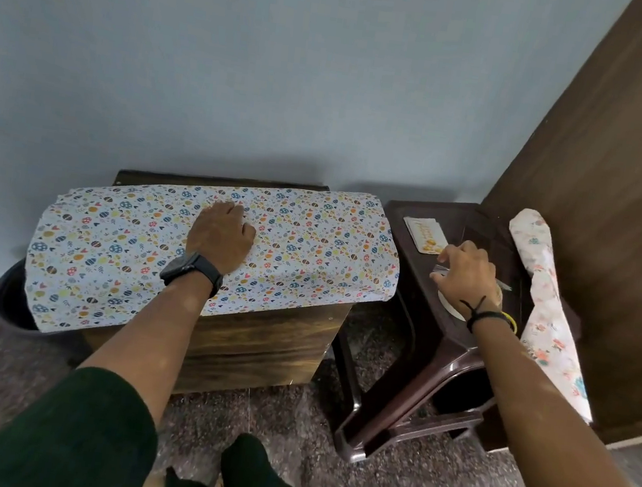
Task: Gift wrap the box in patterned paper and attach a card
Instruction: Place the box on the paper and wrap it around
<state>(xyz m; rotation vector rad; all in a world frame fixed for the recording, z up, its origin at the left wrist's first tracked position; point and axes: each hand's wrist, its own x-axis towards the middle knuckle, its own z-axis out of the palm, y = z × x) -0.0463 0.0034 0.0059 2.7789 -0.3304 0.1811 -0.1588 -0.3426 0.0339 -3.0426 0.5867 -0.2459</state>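
The left hand point(220, 237) lies palm down on the patterned paper point(312, 238), fingers mostly straight and pressing, so that grip is released rather than clenched. Under and around it the paper drapes over a raised shape on the wooden bench point(259, 341) (presumably the box, though none of it shows), and its left end hangs past the bench edge over a dark bin point(5, 297) on the floor. A black watch point(190, 272) sits on the wrist just behind that hand.

The right hand point(465, 275) is well to the right on the dark plastic stool point(414, 327), fingers curled over something small and shiny; what this grip grasps cannot be told. Just beyond its fingertips, toward the wall, lies the card point(425, 234), flat on the stool top and apart from the hand. Beneath the wrist a pale round object point(450, 304) peeks out, mostly hidden. To the right of that grip a roll of floral paper point(543, 295) leans against the brown wooden panel point(620, 199), close beside the forearm
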